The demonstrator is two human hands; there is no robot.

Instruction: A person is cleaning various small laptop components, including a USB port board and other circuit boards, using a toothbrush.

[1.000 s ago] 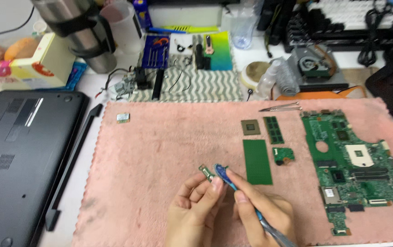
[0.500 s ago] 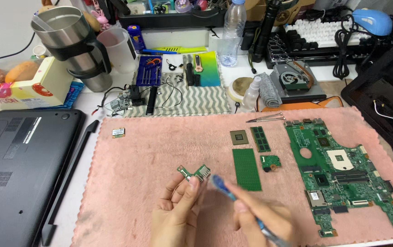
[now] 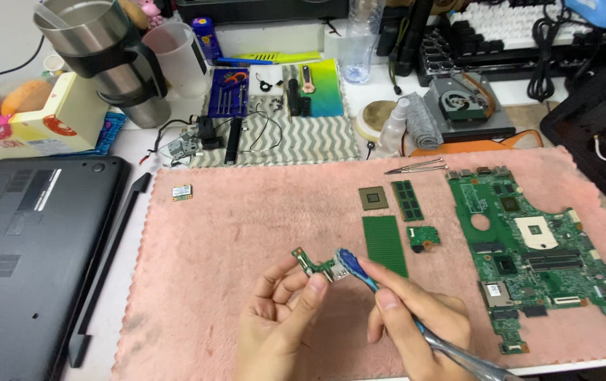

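Pinching a small green circuit board (image 3: pixel 315 263) between thumb and fingertips, the left hand (image 3: pixel 282 321) is holding it just above the near middle of the pink towel (image 3: pixel 246 212), so its grip is clamped on the board's near edge. The right hand (image 3: pixel 416 321) is closing its grip around a blue-tipped brush (image 3: pixel 359 271), whose head is touching the board's right end by a metal connector.

The board is looking light, thin and stiff, yet fragile; it is probably best held by its bare edges, as the fingers are doing, and not by the soldered parts or the connector, which could bend or snag.

Only the head view is showing this. To the right on the towel, a large green motherboard (image 3: pixel 536 247) is lying flat, with a memory stick (image 3: pixel 407 200), a square chip (image 3: pixel 373 198), a plain green rectangle (image 3: pixel 384 243) and another small board (image 3: pixel 423 238) between it and the hands.

Among packages, a cream carton (image 3: pixel 42 127) with red, pink and yellow printing is sitting at the far left of the bench, beside a steel tumbler (image 3: pixel 98 56). A blue flat case (image 3: pixel 229 92) of small tools and a green-to-yellow card (image 3: pixel 313 88) are lying at the far middle, on a grey zigzag mat (image 3: pixel 296 141). A black laptop base (image 3: pixel 28 254) is resting to the left of the towel, with a pale label strip, too small to read.
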